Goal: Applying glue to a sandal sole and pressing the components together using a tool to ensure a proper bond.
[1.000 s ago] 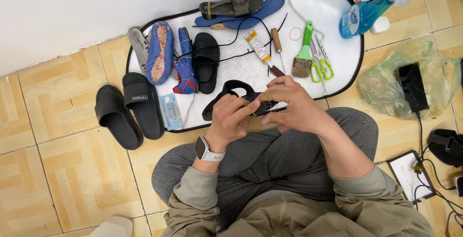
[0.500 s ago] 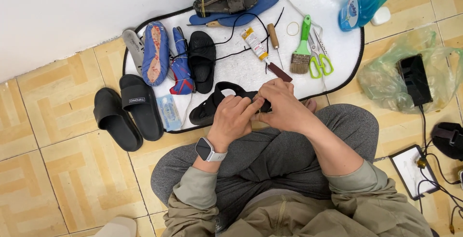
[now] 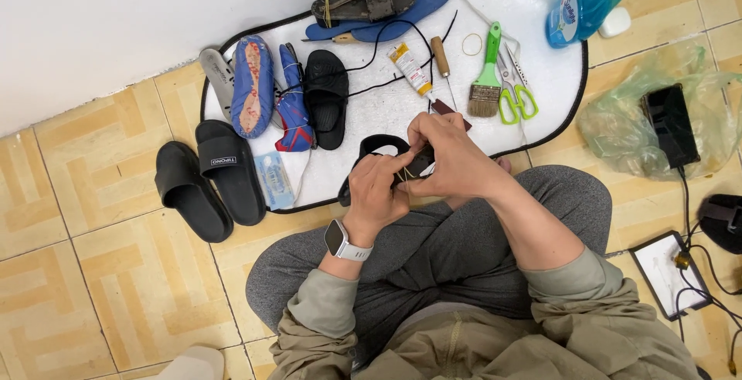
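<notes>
Both my hands meet over my lap at the near edge of a white mat [image 3: 541,109]. My left hand [image 3: 379,194], with a watch on the wrist, and my right hand [image 3: 452,156] grip a black sandal [image 3: 375,152] between them. A thin yellowish band crosses the sandal where my fingers pinch it. Much of the sandal is hidden under my fingers.
On the mat lie a black sandal [image 3: 326,98], blue insoles [image 3: 251,86], a glue tube [image 3: 410,69], an awl [image 3: 442,61], a green brush [image 3: 487,78], green scissors [image 3: 516,94] and a worn sandal [image 3: 363,3]. Two black slides [image 3: 209,179] rest on the tiled floor at left. A blue spray bottle [image 3: 587,1] and a plastic bag [image 3: 657,117] sit at right.
My hands and the black sandal have stayed together over my lap; the fingers have shifted slightly on it. The view has drifted a little.
</notes>
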